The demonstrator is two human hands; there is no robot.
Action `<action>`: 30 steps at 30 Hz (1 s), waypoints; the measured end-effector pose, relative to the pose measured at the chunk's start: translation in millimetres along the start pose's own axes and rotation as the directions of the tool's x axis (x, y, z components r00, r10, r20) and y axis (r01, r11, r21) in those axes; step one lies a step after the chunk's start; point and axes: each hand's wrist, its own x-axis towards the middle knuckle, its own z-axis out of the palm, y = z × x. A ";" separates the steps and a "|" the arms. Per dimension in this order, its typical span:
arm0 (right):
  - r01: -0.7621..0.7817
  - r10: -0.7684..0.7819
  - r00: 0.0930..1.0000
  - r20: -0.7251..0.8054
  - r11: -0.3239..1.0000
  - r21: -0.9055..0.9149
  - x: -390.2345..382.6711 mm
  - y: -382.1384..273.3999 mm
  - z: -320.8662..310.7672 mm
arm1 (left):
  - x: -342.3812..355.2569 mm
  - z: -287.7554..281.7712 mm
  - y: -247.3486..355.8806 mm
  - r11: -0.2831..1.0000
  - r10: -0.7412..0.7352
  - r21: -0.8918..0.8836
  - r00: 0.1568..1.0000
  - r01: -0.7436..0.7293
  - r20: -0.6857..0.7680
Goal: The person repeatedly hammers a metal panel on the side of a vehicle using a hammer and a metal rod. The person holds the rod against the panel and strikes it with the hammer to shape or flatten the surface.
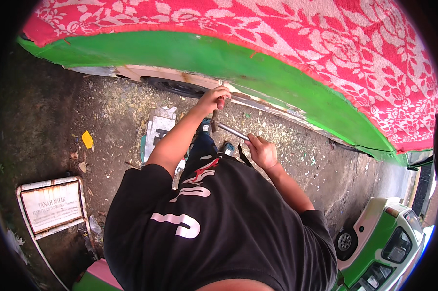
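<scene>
My left hand (210, 101) is closed around a small tool with a reddish handle (220, 103), held against the cream lower edge of a green vehicle body (173, 53); the tool's far end is hard to make out. My right hand (261, 152) grips the long metal shaft of a hammer (232, 131), whose head is just below my left hand. A pink floral cloth (325, 43) covers the upper part of the vehicle. A black tyre (175, 87) shows under the bodywork beside my left hand.
Debris and paint flakes cover the concrete ground (117, 106). A pale board (157, 123) lies by my feet, a yellow scrap (87, 139) farther left. A rusty-framed sign (52, 206) is at lower left; a green and white van (374, 247) stands at lower right.
</scene>
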 end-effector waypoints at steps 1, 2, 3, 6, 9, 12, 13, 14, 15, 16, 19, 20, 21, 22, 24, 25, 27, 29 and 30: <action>-0.022 0.023 0.999 -0.025 0.998 0.058 -0.8 -2.3 -1.0 | 0.7 -3.8 -0.3 0.999 -0.004 0.044 1.000 0.003 0.026; -0.042 0.048 0.998 -0.048 0.992 0.117 -0.8 -4.6 -2.2 | 0.9 -5.5 -0.3 0.999 -0.022 0.036 0.999 0.021 0.033; -0.049 0.053 0.998 -0.030 0.991 0.124 -2.1 -5.0 -4.6 | 0.6 -6.3 -0.7 0.999 -0.040 0.027 0.998 0.039 0.040; -0.070 0.070 0.998 0.009 0.988 0.136 -4.5 -4.7 -11.0 | -2.6 -5.9 1.0 0.987 -0.051 0.157 0.998 0.044 0.039; -0.094 0.094 0.996 0.012 0.985 0.142 -5.9 -4.1 -13.9 | -2.0 -0.7 5.3 0.971 0.050 0.234 0.999 -0.049 0.003; -0.131 0.133 0.991 0.000 0.978 0.164 -8.7 -1.8 -12.2 | -4.7 -1.2 7.7 0.963 0.036 0.266 0.999 -0.033 -0.006; -0.152 0.154 0.988 -0.001 0.974 0.169 -9.6 -1.2 -11.7 | -6.2 -1.7 7.7 0.960 0.006 0.278 1.000 -0.004 -0.004; -0.173 0.176 0.984 -0.001 0.970 0.173 -10.2 -0.9 -11.4 | -6.8 -1.1 7.3 0.960 -0.020 0.278 1.000 0.020 -0.003; -0.188 0.190 0.982 0.001 0.966 0.176 -10.3 -0.7 -11.7 | -6.6 -0.7 8.6 0.960 -0.045 0.278 0.999 0.044 -0.002; -0.202 0.205 0.979 0.003 0.963 0.179 -10.3 -0.6 -12.2 | -6.1 -0.4 10.1 0.958 -0.070 0.277 0.998 0.067 -0.001; -0.212 0.217 0.976 -0.005 0.959 0.186 -8.8 -0.7 -12.4 | -7.2 -0.4 5.0 0.951 0.010 0.309 1.000 -0.010 0.000; -0.210 0.215 0.976 -0.010 0.960 0.188 -8.0 -0.8 -12.3 | -7.8 -0.3 2.3 0.952 0.032 0.306 0.999 -0.027 -0.010; -0.201 0.207 0.978 -0.015 0.963 0.182 -7.3 -0.6 -12.0 | -8.3 0.3 -0.3 0.952 0.053 0.302 0.998 -0.045 -0.019; -0.192 0.198 0.980 -0.019 0.965 0.177 -6.3 -0.2 -11.6 | -9.4 0.0 -2.8 0.950 0.069 0.307 0.997 -0.059 -0.023; -0.172 0.179 0.984 -0.020 0.968 0.183 -3.8 -2.7 -13.4 | -8.7 -1.3 -4.1 0.941 0.097 0.326 0.995 -0.084 -0.023; -0.163 0.169 0.986 -0.016 0.967 0.194 -1.4 -6.8 -17.0 | -7.8 -2.3 -2.7 0.935 0.108 0.341 0.994 -0.095 -0.019; -0.117 0.126 0.992 -0.028 0.968 0.224 0.3 -10.6 -18.9 | -6.7 -1.2 2.1 0.964 0.050 0.263 0.999 -0.042 -0.023; -0.045 0.063 0.996 -0.062 0.965 0.259 0.1 -12.3 -19.4 | -1.2 -3.1 7.1 0.983 -0.016 0.183 1.000 0.017 -0.008; -0.062 0.074 0.996 -0.054 0.979 0.196 3.9 -7.3 -12.9 | 2.6 -5.6 9.4 0.988 -0.053 0.146 0.999 0.051 0.006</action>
